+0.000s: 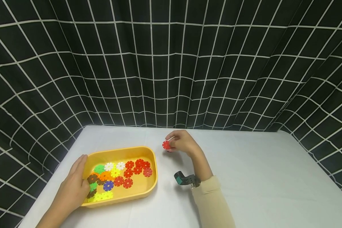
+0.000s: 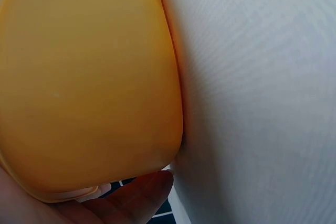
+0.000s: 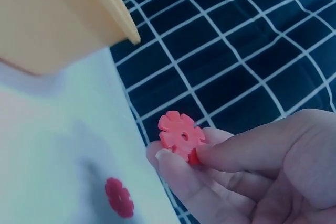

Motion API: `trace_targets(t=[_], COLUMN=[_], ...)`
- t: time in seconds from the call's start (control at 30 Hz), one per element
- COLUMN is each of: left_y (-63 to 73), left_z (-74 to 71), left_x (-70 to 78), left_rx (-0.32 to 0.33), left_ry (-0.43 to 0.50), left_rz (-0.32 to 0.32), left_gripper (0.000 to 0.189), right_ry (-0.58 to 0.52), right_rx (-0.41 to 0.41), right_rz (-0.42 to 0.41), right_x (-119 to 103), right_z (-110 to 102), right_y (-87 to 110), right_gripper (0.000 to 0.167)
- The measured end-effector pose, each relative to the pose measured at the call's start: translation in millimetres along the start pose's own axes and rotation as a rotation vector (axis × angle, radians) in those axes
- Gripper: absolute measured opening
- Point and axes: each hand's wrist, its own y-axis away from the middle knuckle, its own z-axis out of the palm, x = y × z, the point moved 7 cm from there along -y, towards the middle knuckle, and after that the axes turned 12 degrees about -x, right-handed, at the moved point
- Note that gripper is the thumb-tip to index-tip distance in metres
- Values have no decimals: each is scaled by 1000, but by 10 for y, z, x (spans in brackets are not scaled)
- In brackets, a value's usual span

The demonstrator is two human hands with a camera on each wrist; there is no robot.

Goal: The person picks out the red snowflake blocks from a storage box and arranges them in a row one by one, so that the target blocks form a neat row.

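My left hand point(image 1: 72, 185) grips the left end of a yellow plastic tray point(image 1: 119, 199), thumb over the rim. In the left wrist view, the fingers point(image 2: 142, 195) lie along the outside of the tray wall point(image 2: 89, 87). Beyond the tray's right end, my right hand point(image 1: 183, 142) pinches a red notched snowflake disc point(image 3: 181, 136) between thumb and fingertips, above the white table. A second red disc point(image 3: 119, 198) lies on the table below that hand. Inside the tray are several notched discs, among them a blue disc point(image 1: 108, 186) and a white disc point(image 1: 120, 166).
Red discs point(image 1: 128, 173) sit in the tray's right half; green, orange, brown and yellow ones gather at its left. A white cloth point(image 1: 259, 177) covers the table. Black curtain with a white grid point(image 1: 174, 69) stands behind and at both sides. A dark camera mount point(image 1: 185, 179) is strapped to my right wrist.
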Motion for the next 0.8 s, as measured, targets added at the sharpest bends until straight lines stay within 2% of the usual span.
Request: trace_targets(t=[0.37, 0.57, 0.8], left_y=[5, 14, 7], left_z=[3, 7, -1], left_x=[-7, -9, -4], left_rx=[-9, 7, -7], left_ry=[2, 10, 7], left_rz=[-12, -8, -9], left_gripper=[82, 83, 82], right_ry=[-17, 53, 131], right_rx=[123, 187, 238], right_rz=[39, 92, 174], right_x=[196, 317, 469], right_z=[-262, -347, -354], right_y=[17, 11, -20], right_gripper=[22, 21, 14])
